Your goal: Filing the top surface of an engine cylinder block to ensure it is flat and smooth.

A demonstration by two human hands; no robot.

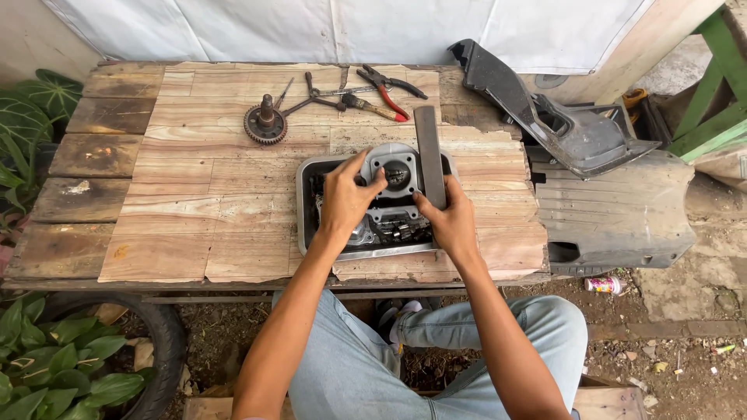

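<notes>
Left hand: your left hand (345, 198) rests on the grey engine part (393, 175), fingers curled over its top edge.
Right hand: your right hand (449, 224) grips the lower end of the flat metal bar (430, 155).
Engine part: under both hands, inside the metal tray (305, 204).
Beyond your hands: gear (265, 123), pliers (387, 87).
Right of your right hand: black plastic cover (545, 117).

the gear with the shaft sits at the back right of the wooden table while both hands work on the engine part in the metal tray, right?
Not quite: the head view shows the gear with the shaft at the back left of the wooden table, not the back right. The left hand and right hand are indeed on the engine part in the metal tray.
</notes>
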